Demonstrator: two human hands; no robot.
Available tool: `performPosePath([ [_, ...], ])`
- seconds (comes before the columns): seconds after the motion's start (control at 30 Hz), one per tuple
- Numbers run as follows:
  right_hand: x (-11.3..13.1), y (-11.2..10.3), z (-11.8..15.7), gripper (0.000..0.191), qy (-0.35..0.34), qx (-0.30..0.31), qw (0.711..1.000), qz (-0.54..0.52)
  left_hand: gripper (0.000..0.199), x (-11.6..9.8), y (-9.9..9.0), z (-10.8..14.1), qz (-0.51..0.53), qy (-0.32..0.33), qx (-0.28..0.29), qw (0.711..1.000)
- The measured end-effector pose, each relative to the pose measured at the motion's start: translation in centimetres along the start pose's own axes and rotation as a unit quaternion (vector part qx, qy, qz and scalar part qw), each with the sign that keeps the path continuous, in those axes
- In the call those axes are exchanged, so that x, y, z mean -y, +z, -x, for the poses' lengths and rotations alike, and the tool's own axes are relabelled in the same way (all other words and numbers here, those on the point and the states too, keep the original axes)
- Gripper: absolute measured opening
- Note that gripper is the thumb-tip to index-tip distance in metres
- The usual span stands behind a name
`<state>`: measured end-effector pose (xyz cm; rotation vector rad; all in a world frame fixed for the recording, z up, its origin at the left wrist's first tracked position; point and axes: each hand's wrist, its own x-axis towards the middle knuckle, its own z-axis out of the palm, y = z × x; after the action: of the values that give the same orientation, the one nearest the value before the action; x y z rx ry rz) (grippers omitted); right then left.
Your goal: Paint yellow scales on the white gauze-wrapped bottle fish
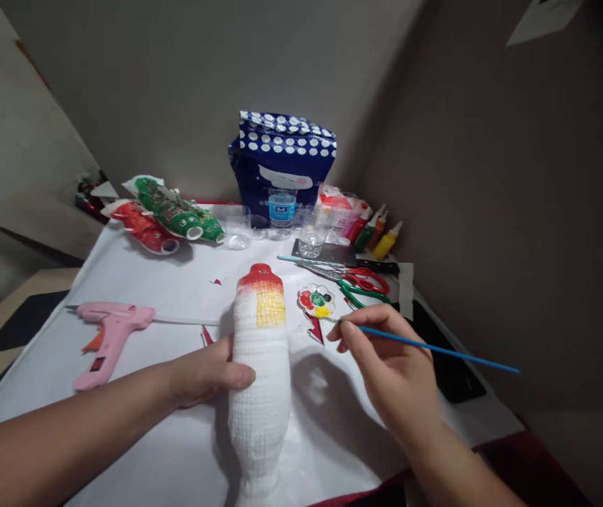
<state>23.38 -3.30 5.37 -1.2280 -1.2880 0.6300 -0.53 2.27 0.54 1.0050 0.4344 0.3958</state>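
Note:
My left hand (211,373) is wrapped round a bottle-shaped form (260,394) covered in white gauze, its thumb across the front. The form's top end is painted red, and below that lies a yellow patch with white still showing through. In my right hand (386,352) is a thin blue paintbrush (439,347), pinched between thumb and fingers. The brush tip reaches the yellow paint in a flower-shaped palette (316,301), which also holds red, green and black paint. A dark red pointed scrap (315,329) lies just below the palette.
A pink glue gun (114,331) lies at left. Two painted fish forms, one red (146,229) and one green (177,211), rest at the back left. Behind stand a blue bag (283,158), clear plastic cups and paint bottles (386,241). Scissors (368,282) and a knife (378,266) lie right.

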Motion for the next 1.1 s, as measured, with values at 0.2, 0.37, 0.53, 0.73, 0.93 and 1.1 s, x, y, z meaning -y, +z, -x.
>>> performPosePath([
  [0.2,0.9,3.0,2.2,0.008,0.019,0.01,0.993,-0.112,0.075,-0.3,0.3,-0.2,0.003,0.031,0.046,0.998],
  [0.37,0.4,3.5,2.3,0.01,0.031,0.005,0.991,-0.127,0.074,-0.3,0.2,-0.3,-0.004,0.036,0.05,0.998],
  [0.53,0.4,3.7,2.3,0.01,0.041,0.005,0.988,-0.147,0.074,-0.5,0.3,-0.4,-0.02,0.047,0.042,0.998],
  [0.73,0.5,3.8,2.2,0.011,0.045,0.008,0.987,-0.157,0.074,-0.5,0.3,-0.4,-0.019,0.035,0.039,0.998],
  [0.93,0.4,3.8,2.3,0.009,0.04,0.011,0.987,-0.157,0.074,0.1,0.0,-0.3,-0.004,0.026,0.032,0.999],
  [1.1,0.3,3.7,2.4,0.01,0.044,0.016,0.984,-0.172,0.072,0.1,-0.1,-0.3,0.011,0.026,0.045,0.999],
])
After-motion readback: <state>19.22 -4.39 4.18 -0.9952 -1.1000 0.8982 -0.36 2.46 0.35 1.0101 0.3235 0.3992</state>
